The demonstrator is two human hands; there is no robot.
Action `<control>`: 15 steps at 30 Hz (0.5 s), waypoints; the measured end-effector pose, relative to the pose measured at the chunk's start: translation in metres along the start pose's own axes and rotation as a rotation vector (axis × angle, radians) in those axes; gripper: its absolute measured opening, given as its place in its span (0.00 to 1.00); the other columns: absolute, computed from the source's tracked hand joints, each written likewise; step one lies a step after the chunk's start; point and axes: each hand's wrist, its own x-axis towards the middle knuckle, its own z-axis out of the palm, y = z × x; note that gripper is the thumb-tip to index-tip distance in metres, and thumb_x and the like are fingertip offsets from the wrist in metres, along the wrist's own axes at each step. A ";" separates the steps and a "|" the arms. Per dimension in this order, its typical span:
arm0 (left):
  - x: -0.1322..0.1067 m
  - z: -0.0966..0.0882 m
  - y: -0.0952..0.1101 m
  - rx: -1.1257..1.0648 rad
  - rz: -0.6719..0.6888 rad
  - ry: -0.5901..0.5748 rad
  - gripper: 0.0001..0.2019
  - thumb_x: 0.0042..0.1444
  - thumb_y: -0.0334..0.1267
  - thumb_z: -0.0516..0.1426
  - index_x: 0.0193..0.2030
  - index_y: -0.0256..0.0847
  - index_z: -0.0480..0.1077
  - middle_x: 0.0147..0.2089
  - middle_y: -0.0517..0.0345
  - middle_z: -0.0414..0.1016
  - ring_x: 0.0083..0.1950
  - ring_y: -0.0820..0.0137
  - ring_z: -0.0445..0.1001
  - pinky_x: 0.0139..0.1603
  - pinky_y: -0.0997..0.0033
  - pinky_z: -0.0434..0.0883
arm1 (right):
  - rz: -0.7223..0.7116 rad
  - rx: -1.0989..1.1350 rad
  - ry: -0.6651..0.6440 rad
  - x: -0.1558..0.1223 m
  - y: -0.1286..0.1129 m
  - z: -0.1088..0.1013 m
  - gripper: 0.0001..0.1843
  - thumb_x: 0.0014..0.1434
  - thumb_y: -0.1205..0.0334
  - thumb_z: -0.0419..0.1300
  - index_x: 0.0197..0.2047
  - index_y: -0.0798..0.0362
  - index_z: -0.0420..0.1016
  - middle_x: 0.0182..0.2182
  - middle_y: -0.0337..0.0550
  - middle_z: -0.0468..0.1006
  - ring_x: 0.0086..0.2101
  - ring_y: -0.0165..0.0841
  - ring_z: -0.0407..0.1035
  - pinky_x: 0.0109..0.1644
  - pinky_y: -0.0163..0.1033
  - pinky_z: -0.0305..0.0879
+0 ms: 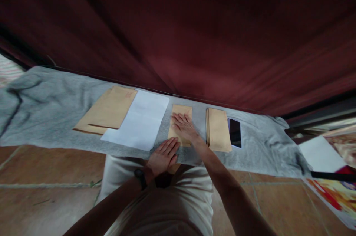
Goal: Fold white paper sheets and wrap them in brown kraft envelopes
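A small tan envelope (pixel 180 111) lies on a grey cloth (pixel 50 106) spread over the floor. My right hand (pixel 184 126) lies flat on it, fingers stretched out toward the far side. My left hand (pixel 163 156) rests open and flat at the envelope's near left corner, on the cloth edge; a dark watch is on that wrist. A white sheet of paper (pixel 139 121) lies just left of the envelope, partly over a stack of large tan envelopes (pixel 107 110).
A pile of small tan envelopes (pixel 219 129) sits right of my hands, with a dark phone (pixel 235 132) beside it. A dark red curtain (pixel 194 32) hangs behind the cloth. Colourful printed sheets (pixel 333 191) lie on the brown tiled floor at right.
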 end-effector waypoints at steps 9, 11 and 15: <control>-0.004 0.013 -0.001 0.021 -0.015 0.054 0.23 0.68 0.43 0.51 0.65 0.37 0.70 0.67 0.45 0.71 0.68 0.58 0.68 0.71 0.55 0.62 | -0.164 0.067 -0.213 -0.039 -0.020 -0.025 0.24 0.75 0.53 0.46 0.71 0.40 0.60 0.72 0.33 0.58 0.71 0.35 0.49 0.76 0.53 0.42; -0.004 0.012 -0.001 0.023 -0.010 0.045 0.23 0.68 0.43 0.51 0.65 0.37 0.69 0.68 0.45 0.69 0.69 0.58 0.67 0.71 0.55 0.62 | -0.162 0.065 -0.208 -0.037 -0.019 -0.023 0.24 0.75 0.54 0.46 0.71 0.41 0.59 0.72 0.33 0.58 0.70 0.34 0.50 0.76 0.52 0.42; -0.002 0.007 -0.001 0.025 0.010 0.018 0.24 0.68 0.42 0.51 0.68 0.37 0.66 0.72 0.47 0.63 0.72 0.60 0.62 0.72 0.57 0.60 | -0.088 0.026 -0.154 -0.022 -0.011 -0.016 0.25 0.75 0.56 0.45 0.72 0.44 0.58 0.73 0.35 0.56 0.70 0.34 0.50 0.76 0.52 0.42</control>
